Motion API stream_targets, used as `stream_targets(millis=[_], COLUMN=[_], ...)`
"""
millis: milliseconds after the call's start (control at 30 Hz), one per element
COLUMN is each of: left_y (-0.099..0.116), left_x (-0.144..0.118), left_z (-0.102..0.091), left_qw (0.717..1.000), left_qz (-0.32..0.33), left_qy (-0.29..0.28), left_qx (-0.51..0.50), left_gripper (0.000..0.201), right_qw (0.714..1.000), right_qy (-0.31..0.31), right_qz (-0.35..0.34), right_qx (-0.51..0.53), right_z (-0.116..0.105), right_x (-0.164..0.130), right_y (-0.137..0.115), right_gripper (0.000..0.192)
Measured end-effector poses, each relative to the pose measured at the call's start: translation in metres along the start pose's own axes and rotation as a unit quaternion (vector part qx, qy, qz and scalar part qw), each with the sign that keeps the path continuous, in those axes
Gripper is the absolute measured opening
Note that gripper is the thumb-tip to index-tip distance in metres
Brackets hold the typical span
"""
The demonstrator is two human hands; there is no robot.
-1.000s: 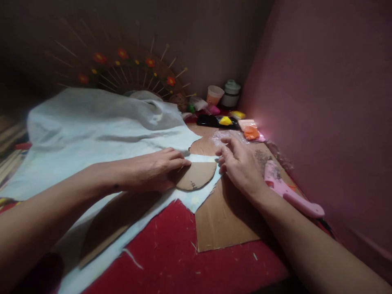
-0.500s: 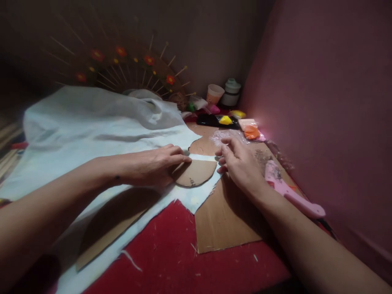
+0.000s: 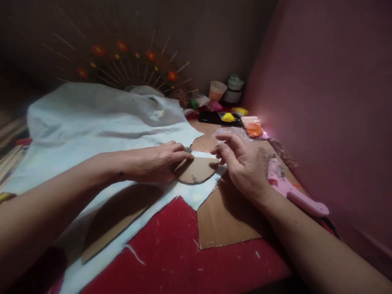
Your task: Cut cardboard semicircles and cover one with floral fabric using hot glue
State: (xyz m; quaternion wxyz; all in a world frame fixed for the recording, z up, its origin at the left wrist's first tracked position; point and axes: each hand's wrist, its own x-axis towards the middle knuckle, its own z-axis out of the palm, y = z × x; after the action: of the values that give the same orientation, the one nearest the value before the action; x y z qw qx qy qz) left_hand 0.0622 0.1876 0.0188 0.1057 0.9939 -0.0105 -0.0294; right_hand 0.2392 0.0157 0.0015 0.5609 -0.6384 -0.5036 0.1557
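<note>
A small half-round cardboard piece (image 3: 199, 171), with a dark pen mark near its curved edge, lies flat on the pale blue cloth (image 3: 131, 130). My left hand (image 3: 162, 161) holds down its left end, fingers bent and close together; the thumb is hidden. Just off its right end hovers my right hand (image 3: 237, 159), fingers loosely curled and apart, with nothing visible between them. A larger curved cardboard piece (image 3: 119, 220) rests on the cloth below my left forearm. Under the cloth's right edge is a flat cardboard sheet (image 3: 226, 228).
To the right lies a pink glue gun (image 3: 294, 194) near the pink wall. Behind are a paper cup (image 3: 217, 90), a lidded jar (image 3: 234, 89) and small bagged lumps, one orange (image 3: 255, 129). A decorated fan-shaped piece with sticks (image 3: 150, 56) stands at the back.
My right hand's fingers have lifted slightly and shifted off the small piece's right edge. My left hand keeps its place on the cardboard. The whole view has moved a little.
</note>
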Motion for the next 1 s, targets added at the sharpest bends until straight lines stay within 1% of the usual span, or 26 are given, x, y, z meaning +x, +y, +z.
stream_targets(millis=[67, 133, 233, 333, 400, 500, 567, 600, 700, 800, 900, 933, 1000], left_y=[0.001, 0.003, 0.004, 0.004, 0.003, 0.001, -0.001, -0.002, -0.004, -0.007, -0.008, -0.008, -0.009], left_x=[0.001, 0.001, 0.001, 0.002, 0.002, 0.004, 0.004, 0.004, 0.001, -0.003, -0.003, -0.003, -0.001], left_z=[-0.001, -0.001, -0.003, -0.006, -0.008, -0.012, -0.015, -0.016, -0.022, -0.025, -0.023, -0.021, -0.018], left_qw=[1.0, 1.0, 1.0, 1.0, 0.999, 0.998, 0.997, 0.996, 0.991, 0.984, 0.983, 0.984, 0.987], left_qz=[-0.006, -0.012, -0.015, -0.021, -0.023, -0.023, -0.023, -0.023, -0.037, -0.086, -0.144, -0.151, -0.144], left_qy=[-0.005, -0.008, -0.008, -0.018, -0.028, -0.042, -0.048, -0.051, -0.06, -0.039, 0.018, 0.025, 0.022], left_qx=[0.0, -0.001, -0.005, -0.014, -0.023, -0.04, -0.055, -0.065, -0.111, -0.148, -0.11, -0.091, -0.066], left_gripper=[0.065, 0.065, 0.065, 0.063, 0.06, 0.058, 0.055, 0.053, 0.045, 0.036, 0.029, 0.026, 0.017], right_qw=[0.999, 0.994, 0.978, 0.967, 0.959, 0.93, 0.911, 0.906, 0.904, 0.905, 0.904, 0.903, 0.898], right_qy=[-0.046, -0.079, -0.101, -0.115, -0.138, -0.188, -0.217, -0.226, -0.232, -0.226, -0.22, -0.219, -0.216], right_qz=[-0.007, -0.01, -0.032, -0.062, -0.101, -0.165, -0.178, -0.176, -0.172, -0.169, -0.168, -0.169, -0.175], right_qx=[-0.003, -0.072, -0.18, -0.218, -0.227, -0.268, -0.303, -0.313, -0.316, -0.318, -0.326, -0.329, -0.341], right_z=[0.001, 0.001, 0.001, 0.0, 0.0, 0.001, 0.002, 0.002, 0.004, 0.005, 0.005, 0.005, 0.007], right_x=[-0.001, 0.0, 0.002, 0.003, 0.002, 0.0, -0.002, -0.003, -0.005, -0.006, -0.005, -0.005, -0.006], right_y=[-0.002, -0.003, -0.001, 0.001, 0.003, 0.004, 0.004, 0.003, 0.003, 0.003, 0.002, 0.001, -0.001], right_gripper=[0.024, 0.021, 0.021, 0.022, 0.024, 0.032, 0.033, 0.03, 0.023, 0.019, 0.015, 0.014, 0.012])
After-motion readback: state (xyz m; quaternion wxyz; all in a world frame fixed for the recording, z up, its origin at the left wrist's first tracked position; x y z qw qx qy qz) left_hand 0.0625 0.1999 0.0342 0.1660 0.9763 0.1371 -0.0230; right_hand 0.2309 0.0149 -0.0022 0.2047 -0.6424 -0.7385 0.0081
